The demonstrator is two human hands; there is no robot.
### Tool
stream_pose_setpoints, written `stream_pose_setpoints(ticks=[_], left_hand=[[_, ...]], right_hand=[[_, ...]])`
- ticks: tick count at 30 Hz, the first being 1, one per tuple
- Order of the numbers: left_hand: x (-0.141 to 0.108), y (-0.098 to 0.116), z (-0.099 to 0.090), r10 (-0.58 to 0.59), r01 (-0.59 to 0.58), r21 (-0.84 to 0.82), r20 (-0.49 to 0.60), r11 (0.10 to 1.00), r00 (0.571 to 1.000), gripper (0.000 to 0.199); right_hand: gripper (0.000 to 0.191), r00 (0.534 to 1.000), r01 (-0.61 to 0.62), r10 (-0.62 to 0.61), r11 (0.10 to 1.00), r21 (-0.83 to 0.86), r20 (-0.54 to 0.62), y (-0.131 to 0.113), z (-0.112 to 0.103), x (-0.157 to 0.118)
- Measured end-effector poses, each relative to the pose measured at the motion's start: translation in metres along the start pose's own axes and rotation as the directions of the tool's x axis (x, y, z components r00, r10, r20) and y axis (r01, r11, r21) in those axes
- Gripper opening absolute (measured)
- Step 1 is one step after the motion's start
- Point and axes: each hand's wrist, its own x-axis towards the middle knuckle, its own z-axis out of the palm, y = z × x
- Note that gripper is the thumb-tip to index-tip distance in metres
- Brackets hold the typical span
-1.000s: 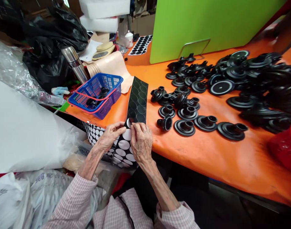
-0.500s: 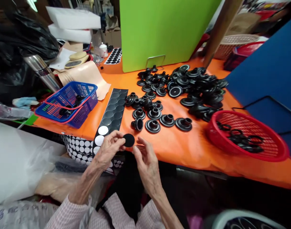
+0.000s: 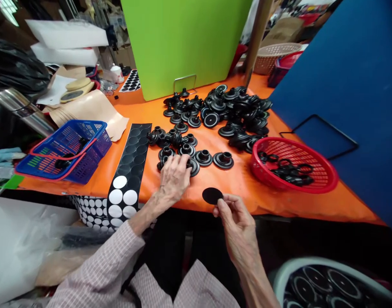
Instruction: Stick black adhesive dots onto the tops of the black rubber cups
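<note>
Between my right thumb and fingers is a flat black round sticker [image 3: 212,196], held by its edge above the table front. My right hand [image 3: 239,220] is closed on it. My left hand [image 3: 175,177] reaches over the front of the cluster, fingers curled down on a tipped black flanged part [image 3: 163,162]; the fingertips are partly hidden. Just right of that hand sits another black flanged part [image 3: 193,167], with more upright ones [image 3: 223,160] beside it. A black strip of round stickers [image 3: 132,160] lies to the left, with white circles bared at its near end.
A blue basket [image 3: 96,145] stands left, with black parts inside. On the right, a red basket [image 3: 324,188] holds black rings. A heap of black parts [image 3: 241,111] lies behind, below a green board [image 3: 186,42]. A blue panel [image 3: 350,94] leans at right.
My left hand has let go of the black sticker and moved onto the flanged parts. My right hand now holds the sticker, farther right. The camera view has shifted to the right.
</note>
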Motion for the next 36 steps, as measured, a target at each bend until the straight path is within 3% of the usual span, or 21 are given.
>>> stream_pose_setpoints(ticks=[2, 4, 6, 7, 9, 12, 15, 18, 22, 28, 36], left_hand=[[-0.013, 0.002, -0.015, -0.138, 0.159, -0.363, 0.083, 0.918, 0.987, 0.018], [-0.029, 0.003, -0.029, -0.279, 0.385, -0.668, 0.265, 0.637, 0.923, 0.021], [-0.045, 0.000, -0.039, -0.363, 0.510, -0.784, 0.387, 0.354, 0.848, 0.024], [-0.051, -0.003, -0.042, -0.392, 0.531, -0.804, 0.412, 0.268, 0.822, 0.026], [-0.061, -0.007, -0.046, -0.427, 0.548, -0.816, 0.436, 0.184, 0.792, 0.028], [-0.071, -0.012, -0.050, -0.420, 0.538, -0.827, 0.436, 0.164, 0.796, 0.029], [-0.077, -0.015, -0.054, -0.413, 0.502, -0.845, 0.397, 0.186, 0.820, 0.029], [-0.082, -0.017, -0.056, -0.389, 0.490, -0.848, 0.391, 0.199, 0.834, 0.025], [-0.086, -0.019, -0.056, -0.370, 0.508, -0.837, 0.415, 0.202, 0.831, 0.024], [-0.088, -0.020, -0.051, -0.359, 0.512, -0.839, 0.427, 0.184, 0.830, 0.025], [-0.091, -0.024, -0.048, -0.329, 0.497, -0.849, 0.425, 0.177, 0.843, 0.025]], right_hand=[[0.023, 0.999, 0.033, -0.032, 0.998, -0.062, 0.014, -0.004, -0.003, -0.001], [0.021, 0.995, 0.091, -0.085, 0.987, -0.129, 0.049, -0.009, -0.003, -0.003], [0.024, 0.987, 0.139, -0.126, 0.981, -0.136, 0.100, -0.013, 0.001, -0.005], [0.028, 0.985, 0.146, -0.134, 0.984, -0.105, 0.113, -0.014, 0.004, -0.006], [0.031, 0.988, 0.103, -0.100, 0.995, -0.016, 0.118, -0.016, 0.012, -0.010], [0.026, 0.983, -0.065, 0.046, 0.992, 0.109, 0.175, -0.018, 0.025, -0.014], [0.030, 0.942, -0.253, 0.184, 0.939, 0.233, 0.281, -0.022, 0.036, -0.015], [0.034, 0.927, -0.323, 0.232, 0.892, 0.316, 0.294, -0.025, 0.045, -0.014], [0.033, 0.941, -0.290, 0.219, 0.915, 0.280, 0.260, -0.019, 0.054, -0.014], [0.020, 0.984, -0.142, 0.107, 0.954, 0.263, 0.143, -0.002, 0.067, -0.020], [0.022, 0.992, -0.102, 0.085, 0.974, 0.203, 0.092, -0.001, 0.075, -0.025]])
